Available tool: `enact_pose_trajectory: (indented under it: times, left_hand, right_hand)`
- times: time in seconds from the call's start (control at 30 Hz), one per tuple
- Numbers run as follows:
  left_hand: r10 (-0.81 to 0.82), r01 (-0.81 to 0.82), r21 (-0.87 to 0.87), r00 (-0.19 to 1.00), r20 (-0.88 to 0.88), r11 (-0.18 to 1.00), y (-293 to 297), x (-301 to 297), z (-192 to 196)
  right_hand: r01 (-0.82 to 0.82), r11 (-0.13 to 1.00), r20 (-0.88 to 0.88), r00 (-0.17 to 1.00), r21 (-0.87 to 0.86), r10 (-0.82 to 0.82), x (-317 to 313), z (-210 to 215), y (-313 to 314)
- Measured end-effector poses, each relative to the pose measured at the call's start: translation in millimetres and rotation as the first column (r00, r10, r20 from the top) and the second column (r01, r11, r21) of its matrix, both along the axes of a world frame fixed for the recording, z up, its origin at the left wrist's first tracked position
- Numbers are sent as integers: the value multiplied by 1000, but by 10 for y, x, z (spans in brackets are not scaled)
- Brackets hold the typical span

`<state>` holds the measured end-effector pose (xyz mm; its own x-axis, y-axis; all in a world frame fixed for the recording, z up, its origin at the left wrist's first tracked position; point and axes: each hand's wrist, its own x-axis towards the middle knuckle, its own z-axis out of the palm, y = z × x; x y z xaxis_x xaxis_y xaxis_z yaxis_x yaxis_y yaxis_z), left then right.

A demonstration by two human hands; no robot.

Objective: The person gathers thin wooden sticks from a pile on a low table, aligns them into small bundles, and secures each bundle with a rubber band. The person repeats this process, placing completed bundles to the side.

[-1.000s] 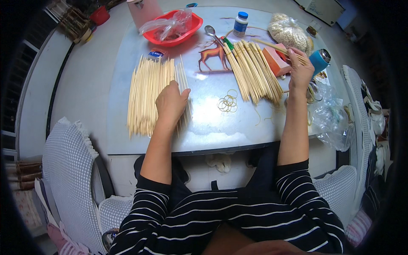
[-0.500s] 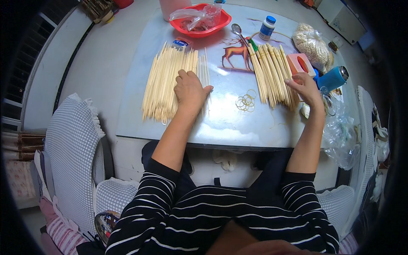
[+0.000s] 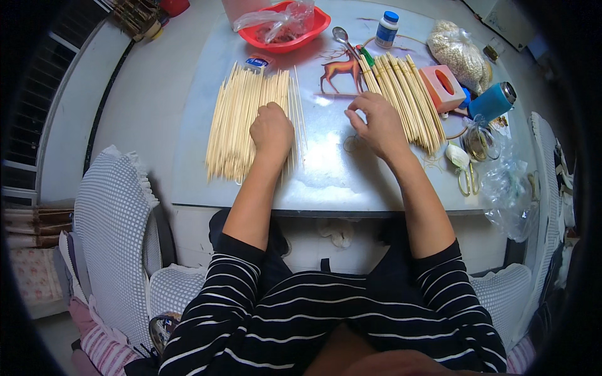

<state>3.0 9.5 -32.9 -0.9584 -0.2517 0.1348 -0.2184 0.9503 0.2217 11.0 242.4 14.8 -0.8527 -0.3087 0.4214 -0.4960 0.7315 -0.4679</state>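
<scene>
My left hand (image 3: 271,128) rests as a curled fist on the right part of a wide pile of thin bamboo sticks (image 3: 235,125) lying on the glossy table (image 3: 326,182). My right hand (image 3: 376,122) hovers low at the table's middle with thumb and fingers pinched together, right beside a second pile of sticks (image 3: 407,100). A thin rubber band loop (image 3: 348,144) shows just under that hand; whether the fingers grip it is unclear. A deer picture (image 3: 338,66) lies between the piles.
At the back stand a red bowl with a plastic bag (image 3: 313,28), a spoon (image 3: 342,37) and a white bottle (image 3: 387,28). To the right are a pink box (image 3: 442,88), a blue cylinder (image 3: 492,101), a grain bag (image 3: 454,50), scissors (image 3: 467,178) and crumpled plastic (image 3: 511,188). A checked chair (image 3: 113,219) stands left.
My right hand has come from the far right end of the right stick pile to the table's middle, over the rubber bands. My left hand stays on the left pile, now more curled.
</scene>
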Motion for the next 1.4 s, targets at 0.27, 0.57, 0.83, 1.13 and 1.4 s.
enact_pose_trajectory:
  times: [0.27, 0.57, 0.83, 1.13, 1.4]
  left_hand:
    - [35, -35, 74, 999, -8, 997, -86, 8, 120]
    - [-149, 54, 998, 987, -57, -25, -66, -10, 436]
    - [-176, 221, 974, 958, -226, -48, 162, 51, 222]
    - [-313, 299, 954, 905, -289, -18, 319, 83, 183]
    - [-84, 330, 723, 931, -355, 607, 68, 86, 351]
  right_hand:
    - [-19, 1000, 38, 999, -21, 19, 0, -82, -34]
    - [-78, 866, 388, 871, -494, 300, 119, -192, -317]
    - [91, 656, 578, 575, -749, 580, 233, -163, -537]
    - [44, 701, 449, 796, -711, 405, 127, -398, -503]
    - [165, 789, 453, 878, -591, 155, -98, -123, -57]
